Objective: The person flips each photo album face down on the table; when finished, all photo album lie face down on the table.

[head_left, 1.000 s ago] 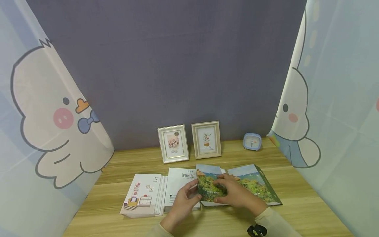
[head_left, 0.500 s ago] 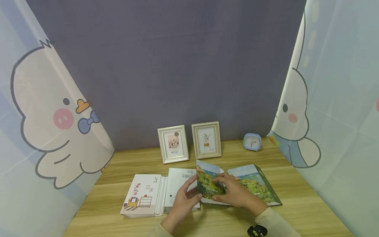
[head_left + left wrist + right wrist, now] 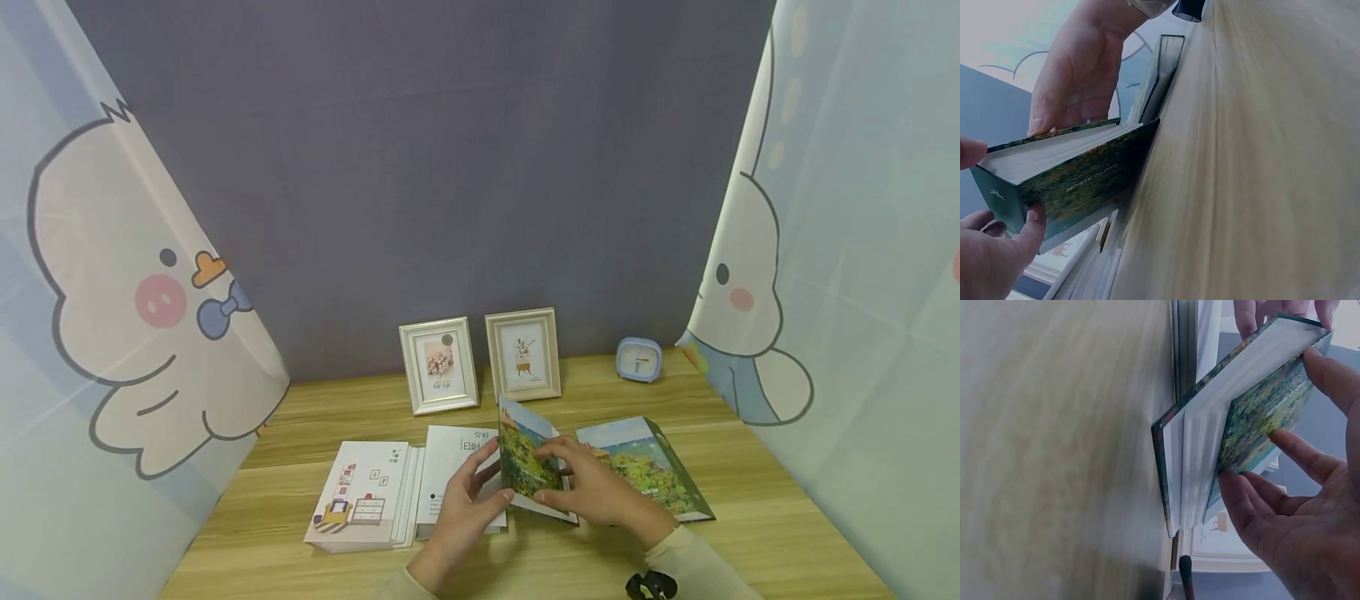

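A photo album (image 3: 528,454) with a painted seaside garden cover tilts between my hands, its left side raised and its lower right part low over the table. My left hand (image 3: 465,512) grips the album's spine, its thumb on one cover in the left wrist view. My right hand (image 3: 592,483) holds the upper cover with thumb and bent fingers (image 3: 1291,450). The pages (image 3: 1197,456) fan slightly apart at the near edge. A matching album (image 3: 637,462) lies just right of my right hand. A white book (image 3: 450,467) with dark lettering lies behind my left fingers, partly hidden.
More white books, the top one (image 3: 363,492) with a furniture drawing, lie stacked at the left of the wooden table (image 3: 315,575). Behind stand two picture frames, one with pink flowers (image 3: 440,367) and one with a potted plant (image 3: 523,354). A small blue clock (image 3: 639,359) stands at right.
The album's left side has risen and the album has tilted more steeply toward the right. Both hands have kept nearly the same places on it. The other objects have not moved.
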Demonstrator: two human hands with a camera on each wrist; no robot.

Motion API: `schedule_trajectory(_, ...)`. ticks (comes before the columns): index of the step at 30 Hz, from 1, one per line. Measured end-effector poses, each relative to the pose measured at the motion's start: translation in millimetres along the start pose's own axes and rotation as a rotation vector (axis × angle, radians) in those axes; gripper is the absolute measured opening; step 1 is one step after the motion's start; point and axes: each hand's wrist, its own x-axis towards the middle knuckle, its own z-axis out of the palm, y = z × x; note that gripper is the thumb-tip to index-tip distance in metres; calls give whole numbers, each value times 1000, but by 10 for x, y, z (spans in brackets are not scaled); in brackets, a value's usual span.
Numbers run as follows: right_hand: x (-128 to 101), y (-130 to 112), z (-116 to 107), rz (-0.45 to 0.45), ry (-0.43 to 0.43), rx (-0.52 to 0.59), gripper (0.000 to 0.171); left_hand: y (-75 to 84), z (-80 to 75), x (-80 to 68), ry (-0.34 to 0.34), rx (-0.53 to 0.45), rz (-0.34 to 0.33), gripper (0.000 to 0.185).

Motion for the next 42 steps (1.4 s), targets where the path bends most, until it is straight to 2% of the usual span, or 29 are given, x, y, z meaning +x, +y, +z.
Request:
schedule_trajectory(7,0,-22,24,-23,11,85,64,2,-4,3,7,9,39,74)
schedule_trajectory(12,4,-24,34,-45,20,129,66,0,-6,0,11,-13,42,69)
schedule_trajectory(18,19,-22,40,-70,34,154,66,-2,-2,4,14,-63,35,67)
schedule_trajectory(25,28,-47,53,-94,48,161,68,5,-1,4,9,-40,40,66)
schedule_trajectory(31,25,-60,64,-99,59,174,72,14,23,0,18,7,77,61)
schedule_trajectory(38,21,-69,65,-92,88,174,76,-11,45,-4,-6,82,181,53)
schedule_trajectory(42,17,-70,69,-93,89,196,75,-9,55,-11,-14,87,195,51)
